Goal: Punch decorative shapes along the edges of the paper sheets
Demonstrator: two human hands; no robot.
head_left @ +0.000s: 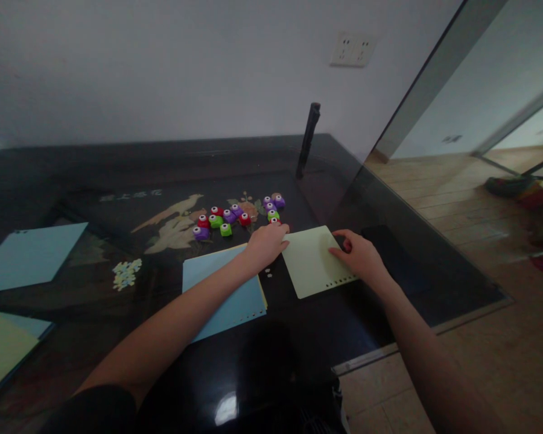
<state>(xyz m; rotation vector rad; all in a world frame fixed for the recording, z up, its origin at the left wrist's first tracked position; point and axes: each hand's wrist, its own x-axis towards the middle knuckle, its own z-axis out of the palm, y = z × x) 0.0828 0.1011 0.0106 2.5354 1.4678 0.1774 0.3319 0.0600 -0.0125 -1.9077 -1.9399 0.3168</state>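
Far to the left of the left hand, a blue sheet (29, 256) lies flat near the table edge, and a yellow-green sheet on blue backing (2, 346) sits at the lower left corner. Between these and the left hand, a small cluster of pale punched paper shapes (127, 272) rests on the dark glossy table (95, 175).

Directly under the left forearm lies a blue punched sheet (226, 295), with a row of holes along its near edge. The left hand (266, 244) rests palm down, fingers curled loosely, at the left edge of the pale green sheet (314, 260); it appears to pin that edge rather than grip it. Whether anything is enclosed under the palm cannot be told. A few tiny paper dots (268, 274) lie just below this hand.

Just beyond the left hand, a group of small craft punches (238, 216) in red, purple and green stands close together, within easy reach.

The right hand (359, 256) lies on the right corner of the pale green sheet, fingers extended flat and pressing down, holding nothing. With both hands on opposite sides, the sheet is judged to be steadied against sliding.

Beyond the right hand, a dark upright post (308, 140) stands near the table's far right edge.
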